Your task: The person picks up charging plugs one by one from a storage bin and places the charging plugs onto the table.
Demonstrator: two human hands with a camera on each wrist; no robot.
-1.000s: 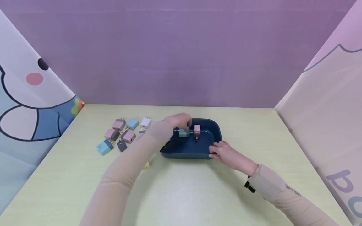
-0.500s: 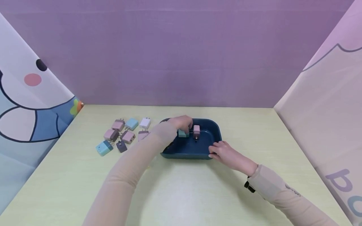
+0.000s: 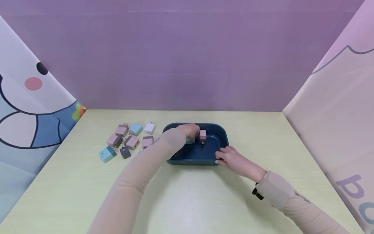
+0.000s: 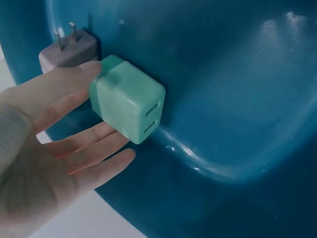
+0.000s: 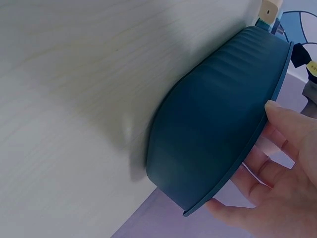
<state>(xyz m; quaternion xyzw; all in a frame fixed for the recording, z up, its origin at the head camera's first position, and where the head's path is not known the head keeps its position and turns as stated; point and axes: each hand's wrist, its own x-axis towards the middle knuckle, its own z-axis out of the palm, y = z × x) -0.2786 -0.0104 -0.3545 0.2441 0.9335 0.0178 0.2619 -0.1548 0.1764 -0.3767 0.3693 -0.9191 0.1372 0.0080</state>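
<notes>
Inside the dark blue tray (image 3: 193, 162), my left hand (image 3: 190, 130) pinches a green charger plug (image 3: 190, 140). In the left wrist view, the thumb and forefinger are at the pronged end of the green charger (image 4: 126, 99), its two USB slots facing away from the hand; the other fingers spread below it. Its prongs are hidden there. A pink-and-brown charger (image 3: 203, 137) lies in the tray just right of that hand. My right hand (image 3: 233, 158) grips the tray's near right corner, thumb outside the rim (image 5: 233, 168) and fingers over it.
Left of the tray, several chargers lie loose on the pale table (image 3: 204, 201): blue (image 3: 107, 154), pink (image 3: 132, 142), white (image 3: 149, 127) and dark grey (image 3: 125, 152). My left forearm hides part of that group. A purple cloth (image 3: 187, 58) stands behind the table.
My left hand has moved slightly right and down into the tray, covering more of the green charger. The right hand has stayed on the tray's corner.
</notes>
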